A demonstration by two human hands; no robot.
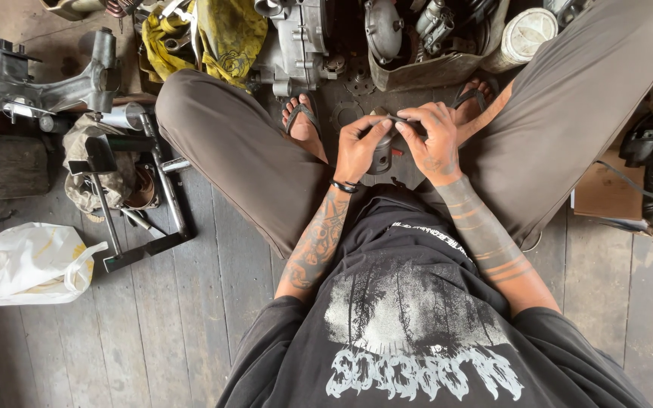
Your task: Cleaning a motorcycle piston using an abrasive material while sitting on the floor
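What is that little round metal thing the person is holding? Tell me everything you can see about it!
The small metal cylinder looks grey and dull, like a worn engine part. It has a tiny red spot on its side. A thin dark ring or band curves over its top, pinched by the fingertips. The left hand and right hand hold it from both sides, above the floor between the person's knees. The hands hide most of it.
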